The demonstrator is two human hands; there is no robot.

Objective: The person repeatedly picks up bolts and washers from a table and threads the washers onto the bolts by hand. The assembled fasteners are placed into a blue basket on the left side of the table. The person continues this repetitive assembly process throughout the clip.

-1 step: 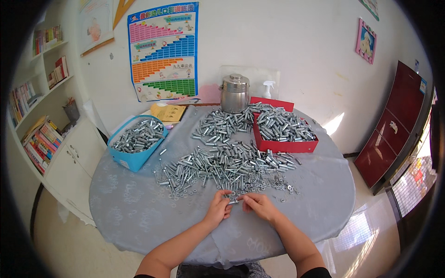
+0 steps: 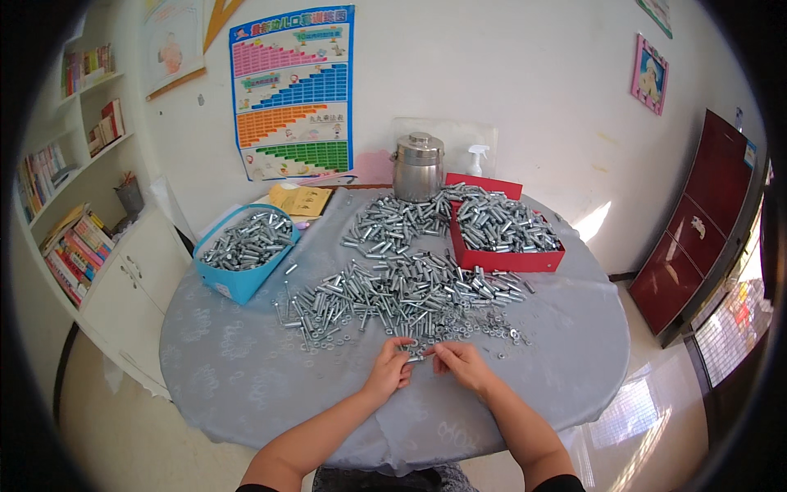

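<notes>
Round counter (image 2: 246, 369), draped in a grey-blue patterned cloth that hangs soft over the rim.

Loose heap of zinc-bright bolts and sleeves (image 2: 393, 287) spread across the middle: short cylinders, smooth and shiny, with flat washers (image 2: 492, 332) and nuts scattered along the near edge.

Red rectangular box (image 2: 508, 261) to the right, rigid walls, filled with the same metal pieces. Blue open-topped bin (image 2: 238, 283) to the left, also part full. Steel lidded canister (image 2: 418, 168) and white spray bottle (image 2: 477, 160) at the far side by the wall.

Left hand (image 2: 392, 369) and right hand (image 2: 461, 362) meet at the near edge of the heap, fingertips drawn together on a single small bolt (image 2: 416, 356) held between them just above the cloth. Both hands pinch it, one at each end.

Judgement: the step in hand looks like fitting small parts together, a washer or nut going onto the bolt. The next move would call for fine fingertip alignment and a twist; the slick, tiny parts could slip easily.
</notes>
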